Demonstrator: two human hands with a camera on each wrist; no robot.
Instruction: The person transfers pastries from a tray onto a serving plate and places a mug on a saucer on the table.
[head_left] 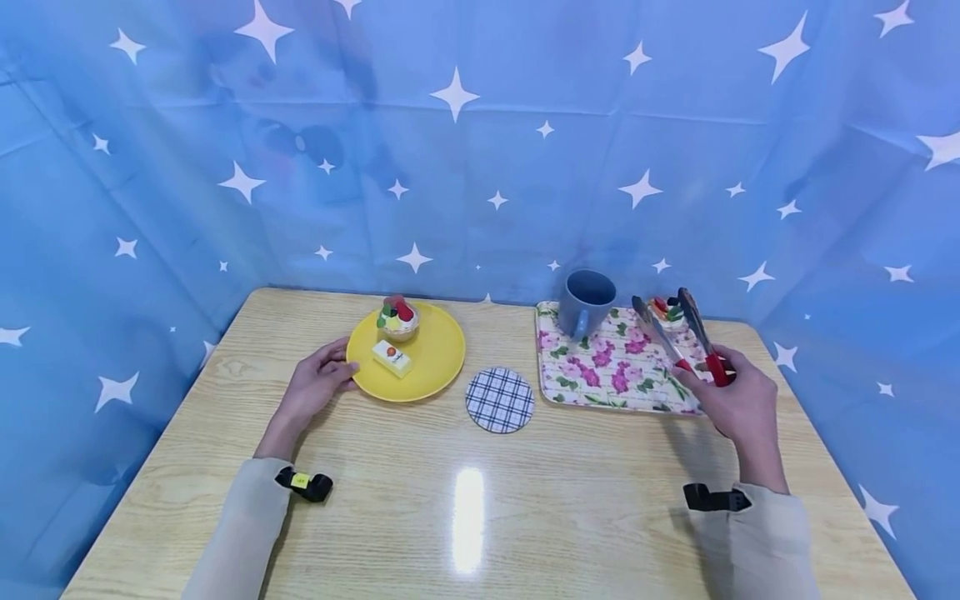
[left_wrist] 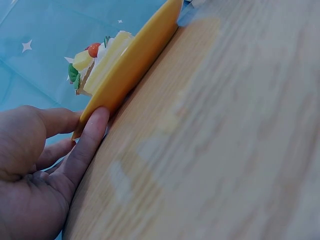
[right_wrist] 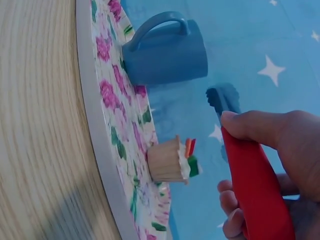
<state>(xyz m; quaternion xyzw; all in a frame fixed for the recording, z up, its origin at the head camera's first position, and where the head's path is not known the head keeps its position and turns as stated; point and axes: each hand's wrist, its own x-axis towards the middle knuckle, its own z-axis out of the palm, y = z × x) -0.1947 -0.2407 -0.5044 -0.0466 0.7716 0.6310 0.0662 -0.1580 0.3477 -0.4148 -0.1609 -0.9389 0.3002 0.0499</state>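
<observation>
At the left, a yellow plate [head_left: 438, 360] bears a fruit-topped cupcake [head_left: 398, 321] and a small white cake-like block [head_left: 392, 358]. My left hand [head_left: 321, 382] pinches the plate's left rim between thumb and fingers. Red-handled tongs [head_left: 717, 367] are in my right hand [head_left: 738, 398], their dark tips spread apart and pointing away from me. Between those tips in the head view shows a second cupcake [right_wrist: 167, 160], upright on a flowered tray [head_left: 600, 383]. The right wrist view has the tongs held above this cupcake, apart from it.
A blue mug [head_left: 588, 302] stands on the tray's back left part, handle toward me. The round checked coaster [head_left: 500, 400] lies between plate and tray on the wooden table [head_left: 375, 500]. A blue starry curtain [head_left: 480, 167] hangs behind the table and at its sides.
</observation>
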